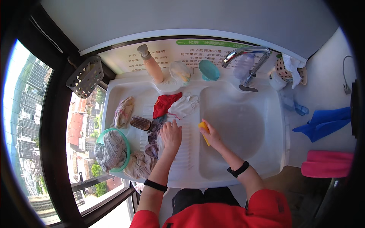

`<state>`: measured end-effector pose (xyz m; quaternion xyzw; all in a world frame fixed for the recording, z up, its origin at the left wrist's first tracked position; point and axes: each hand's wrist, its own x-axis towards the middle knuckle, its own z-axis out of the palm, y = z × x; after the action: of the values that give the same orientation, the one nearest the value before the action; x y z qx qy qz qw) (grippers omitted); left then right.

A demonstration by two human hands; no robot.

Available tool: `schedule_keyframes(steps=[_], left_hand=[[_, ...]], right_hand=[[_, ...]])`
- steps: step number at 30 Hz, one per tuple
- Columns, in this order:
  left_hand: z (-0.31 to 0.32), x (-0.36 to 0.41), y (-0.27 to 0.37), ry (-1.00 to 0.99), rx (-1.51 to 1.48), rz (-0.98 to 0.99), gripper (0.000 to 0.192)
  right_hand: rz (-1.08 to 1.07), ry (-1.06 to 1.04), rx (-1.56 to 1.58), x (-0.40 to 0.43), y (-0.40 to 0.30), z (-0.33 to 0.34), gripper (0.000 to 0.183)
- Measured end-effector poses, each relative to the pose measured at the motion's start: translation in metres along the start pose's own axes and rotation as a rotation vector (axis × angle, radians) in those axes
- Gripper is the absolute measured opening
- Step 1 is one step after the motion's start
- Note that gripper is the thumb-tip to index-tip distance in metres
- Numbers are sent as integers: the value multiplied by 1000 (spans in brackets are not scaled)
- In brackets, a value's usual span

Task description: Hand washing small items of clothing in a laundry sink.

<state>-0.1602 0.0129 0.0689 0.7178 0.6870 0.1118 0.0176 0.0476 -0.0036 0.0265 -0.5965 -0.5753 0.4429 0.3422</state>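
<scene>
My right hand (211, 136) grips a yellow bar (204, 133), likely laundry soap, over the left edge of the water-filled basin (236, 131). My left hand (171, 135) lies on or just above the ribbed washboard (185, 148) of the white sink, beside a heap of dark and grey cloths (154, 138); whether it holds any cloth cannot be told. Just beyond that hand are a red cloth (165, 104) and a white cloth (185, 106). A brown-backed scrubbing brush (141, 123) rests to its left.
A green-rimmed basin (127, 148) of grey cloth stands at left, near crumpled cloths (123, 112). Along the back are a pump bottle (152, 68), a teal soap dish (209, 70) and a chrome faucet (252, 61). Blue (325, 122) and pink cloths (328, 164) lie at right.
</scene>
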Motion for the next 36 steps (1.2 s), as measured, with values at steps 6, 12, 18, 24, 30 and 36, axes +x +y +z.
schedule_keyframes(steps=[6,12,18,24,30,36], left_hand=[[58,77,-4,-56,-9,-309,43],[60,66,-4,21,-392,-320,29],[31,-48,0,-180,-1334,-751,39],[11,-105,-4,-160,-1050,-790,48],[36,-117,-17,-39,-670,-609,46],[34,-113,-18,-175,-658,-689,39]], right_hand=[[42,-70,131,-17,-4,-5,55],[141,-107,178,-17,0,-22,58],[157,-11,226,12,0,-38,57],[-496,80,-473,22,-13,24,56],[-777,-85,-846,26,-30,82,55],[-606,-69,-934,17,-30,91,53]])
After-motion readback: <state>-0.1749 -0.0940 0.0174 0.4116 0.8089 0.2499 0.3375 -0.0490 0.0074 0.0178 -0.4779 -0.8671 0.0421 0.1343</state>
